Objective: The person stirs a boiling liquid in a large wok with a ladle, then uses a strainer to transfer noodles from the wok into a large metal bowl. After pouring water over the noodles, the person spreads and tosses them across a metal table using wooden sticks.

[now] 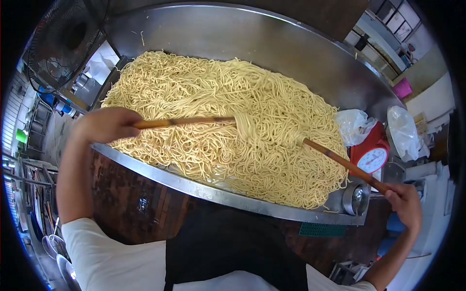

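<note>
A wide heap of yellow noodles (208, 97) covers most of a steel tray-like counter (233, 24) with a raised back wall. My left hand (107, 125), at the heap's left side, is closed round a long wooden stick (184, 121). Its far end lies under a draped bundle of strands near the middle. At the lower right, my right hand (404, 203) grips a second wooden stick (344, 164), which slants up into the noodles. That stick's tip is hidden among the strands.
Right of the noodles stands a red dial scale (371, 151), with clear plastic bags (355, 126) beside it. A round metal bowl (357, 200) sits in the counter's front right corner. A black fan (63, 43) stands at the upper left. Reddish floor tiles show below.
</note>
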